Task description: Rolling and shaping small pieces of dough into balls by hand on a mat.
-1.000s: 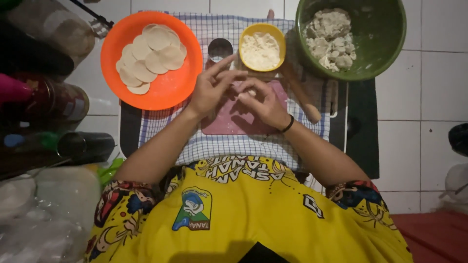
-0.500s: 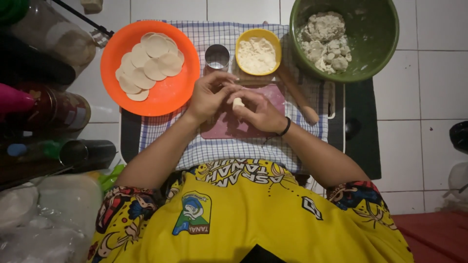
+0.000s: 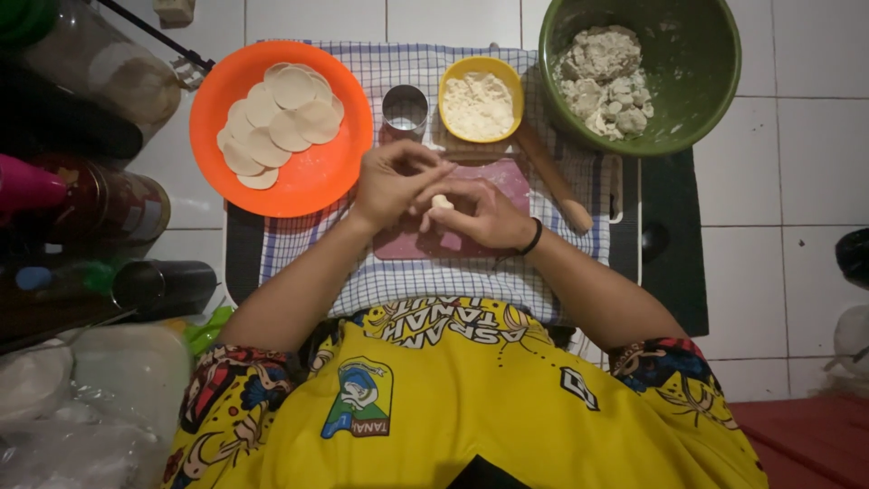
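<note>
A small pale lump of dough (image 3: pixel 442 201) sits between my two hands above a pink cutting board (image 3: pixel 503 177). My left hand (image 3: pixel 391 179) curls over it from the left and pinches it with the fingertips. From the right, my right hand (image 3: pixel 484 215), with a black band at the wrist, cups it. An orange plate (image 3: pixel 312 177) at the upper left holds several flat round dough discs (image 3: pixel 281 118). A yellow bowl (image 3: pixel 480 101) of white flour and a metal ring cutter (image 3: pixel 405 109) stand just beyond my hands.
A green bowl (image 3: pixel 706 72) of lumpy dough stands at the upper right. A wooden rolling pin (image 3: pixel 552 177) lies on the checked cloth (image 3: pixel 407 272), right of the board. Dark bottles and jars (image 3: pixel 109 208) crowd the left side; plastic bags (image 3: pixel 54 426) lie at the lower left.
My hands have drawn closer together and lifted the dough lump off the pink board. The fingers have closed round it.
</note>
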